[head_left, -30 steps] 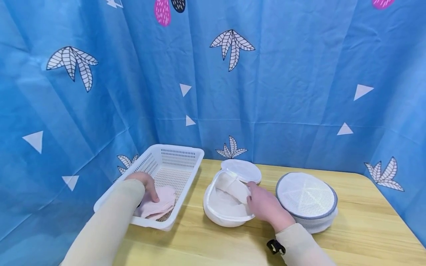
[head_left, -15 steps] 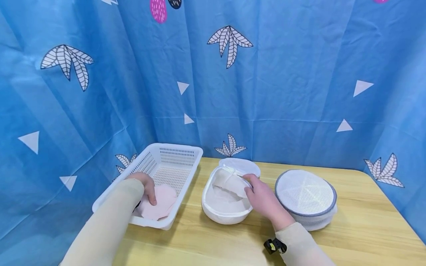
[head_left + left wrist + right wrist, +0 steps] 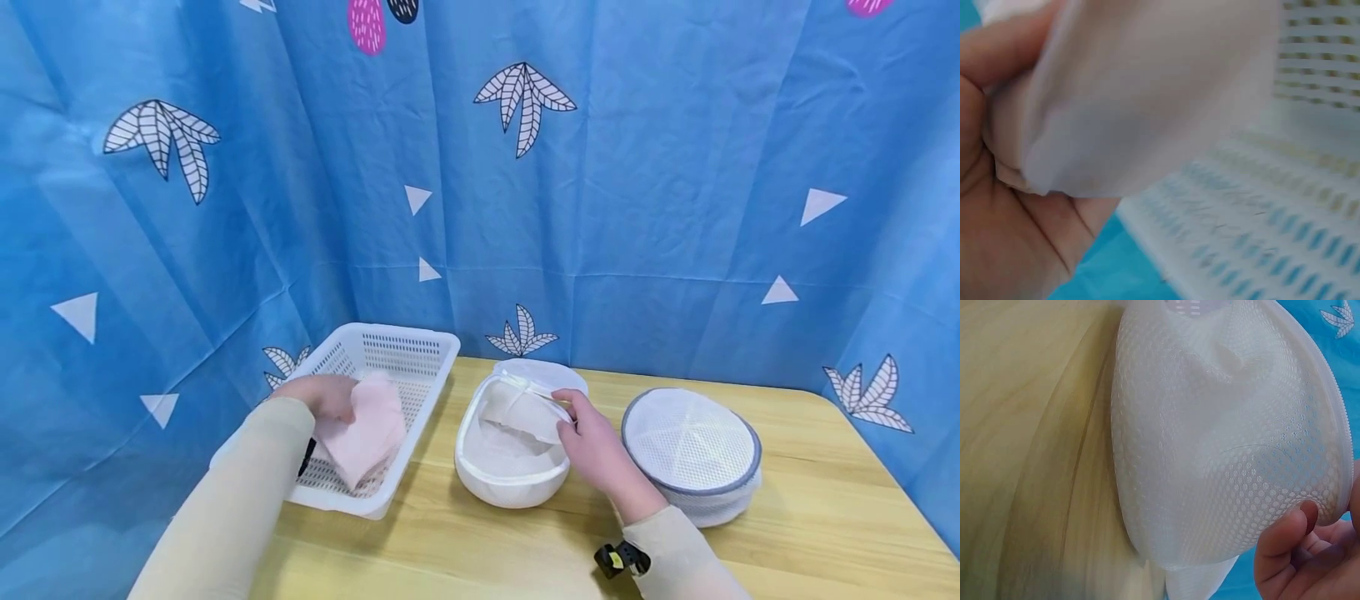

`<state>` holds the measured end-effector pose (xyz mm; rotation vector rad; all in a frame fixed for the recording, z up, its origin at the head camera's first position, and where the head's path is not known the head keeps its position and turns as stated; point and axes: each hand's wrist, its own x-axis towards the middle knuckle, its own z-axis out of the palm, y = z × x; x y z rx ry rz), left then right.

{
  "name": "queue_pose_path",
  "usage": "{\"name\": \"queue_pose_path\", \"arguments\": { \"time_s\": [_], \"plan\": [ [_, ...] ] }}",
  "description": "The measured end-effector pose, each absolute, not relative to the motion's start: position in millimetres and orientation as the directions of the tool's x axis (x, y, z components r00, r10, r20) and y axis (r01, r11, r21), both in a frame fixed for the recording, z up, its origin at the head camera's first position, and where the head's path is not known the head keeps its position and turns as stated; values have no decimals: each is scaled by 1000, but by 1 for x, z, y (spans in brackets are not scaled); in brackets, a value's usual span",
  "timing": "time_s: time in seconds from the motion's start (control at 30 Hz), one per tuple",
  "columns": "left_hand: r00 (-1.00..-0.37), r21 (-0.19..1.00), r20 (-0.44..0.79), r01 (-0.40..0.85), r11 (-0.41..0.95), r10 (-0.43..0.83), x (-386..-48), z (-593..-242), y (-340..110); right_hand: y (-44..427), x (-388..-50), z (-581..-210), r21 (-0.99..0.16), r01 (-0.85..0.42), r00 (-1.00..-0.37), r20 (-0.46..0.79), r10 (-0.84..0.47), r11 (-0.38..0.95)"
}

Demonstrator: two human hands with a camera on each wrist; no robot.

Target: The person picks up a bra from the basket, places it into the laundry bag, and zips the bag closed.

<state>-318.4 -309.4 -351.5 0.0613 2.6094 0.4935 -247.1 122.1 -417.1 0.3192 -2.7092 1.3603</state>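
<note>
My left hand (image 3: 326,397) grips a pale pink folded cloth (image 3: 372,425) inside the white slotted basket (image 3: 423,340). In the left wrist view the thumb and fingers hold this cloth (image 3: 1160,94) along one edge, and its exact kind cannot be told. To the right stands an unzipped white mesh laundry bag (image 3: 510,493). My right hand (image 3: 596,437) pinches the bag's zipped rim on its right side, and the right wrist view shows the fingers on the mesh wall (image 3: 1222,456). A whitish piece (image 3: 525,414) lies inside the bag's mouth; whether it is lining or fabric is unclear.
The bag's round lid (image 3: 555,374) hangs open behind it on the wooden table (image 3: 465,567). At the right sits another round mesh laundry bag (image 3: 690,442) with grey trim. A blue patterned curtain (image 3: 660,200) encloses the back and sides.
My left hand has lifted the pink cloth, which tilts up off the basket floor. My right hand has shifted slightly on the bag's rim, and the whitish piece sits lower in the mouth.
</note>
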Motion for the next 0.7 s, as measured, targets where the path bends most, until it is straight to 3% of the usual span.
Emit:
{"name": "queue_pose_path", "arguments": {
  "time_s": [0.17, 0.23, 0.47, 0.7],
  "plan": [
    [-926, 455, -214, 188, 870, 312, -317, -320, -298, 122, -248, -418, -780, -226, -974, 177, -140, 584],
    [-934, 373, -95, 288, 882, 345, -315, -308, -291, 122, -248, -418, -779, -225, -974, 175, -142, 586],
    [-949, 388, 144, 314, 866, 280, -304, -280, -250, 126, -246, -416, -781, -223, -975, 167, -149, 583],
    [-891, 356, 339, 418, 836, 302, -289, -268, -192, 126, -246, -417, -794, -234, -972, 179, -153, 561]
  ]
}}
